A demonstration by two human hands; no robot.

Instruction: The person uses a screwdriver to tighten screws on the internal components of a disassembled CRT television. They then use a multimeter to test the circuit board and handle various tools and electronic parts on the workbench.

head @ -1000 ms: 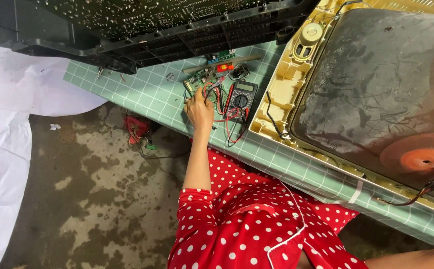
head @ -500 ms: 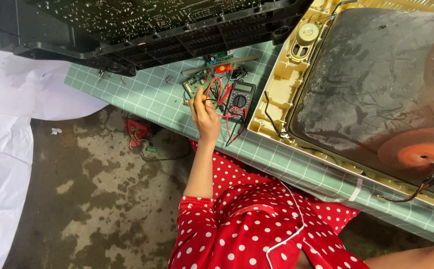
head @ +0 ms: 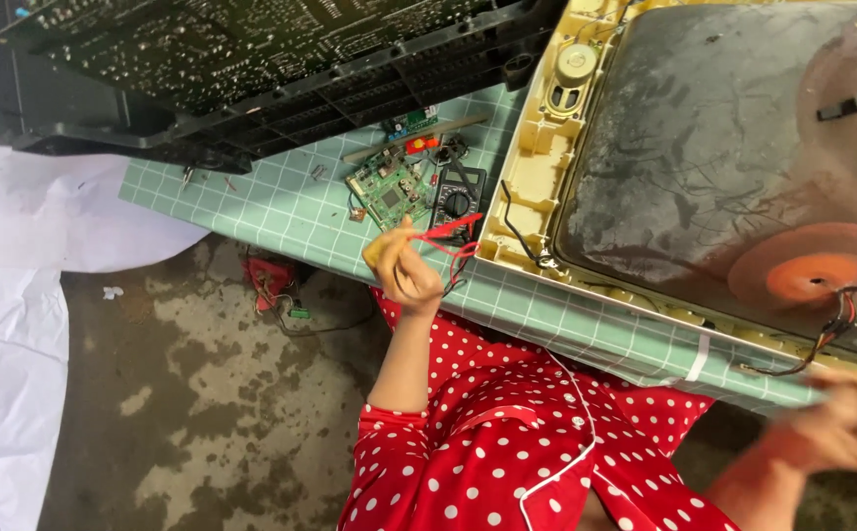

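Our left hand (head: 404, 267) lifted off board (head: 386, 189), now pinching red probe (head: 445, 228); meter (head: 458, 197) behind. Right hand (head: 846, 423) blurred, grip unclear.

The person wears a red top (head: 507, 442) with white polka dots, white piping, and sleeves ending above bare forearms.

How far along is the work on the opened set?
Done: rear shell is off, picture tube lies exposed. In hand: left hand holds the red probe beside the multimeter; right hand is blurred. Left: green board lies loose, no probe touching it.
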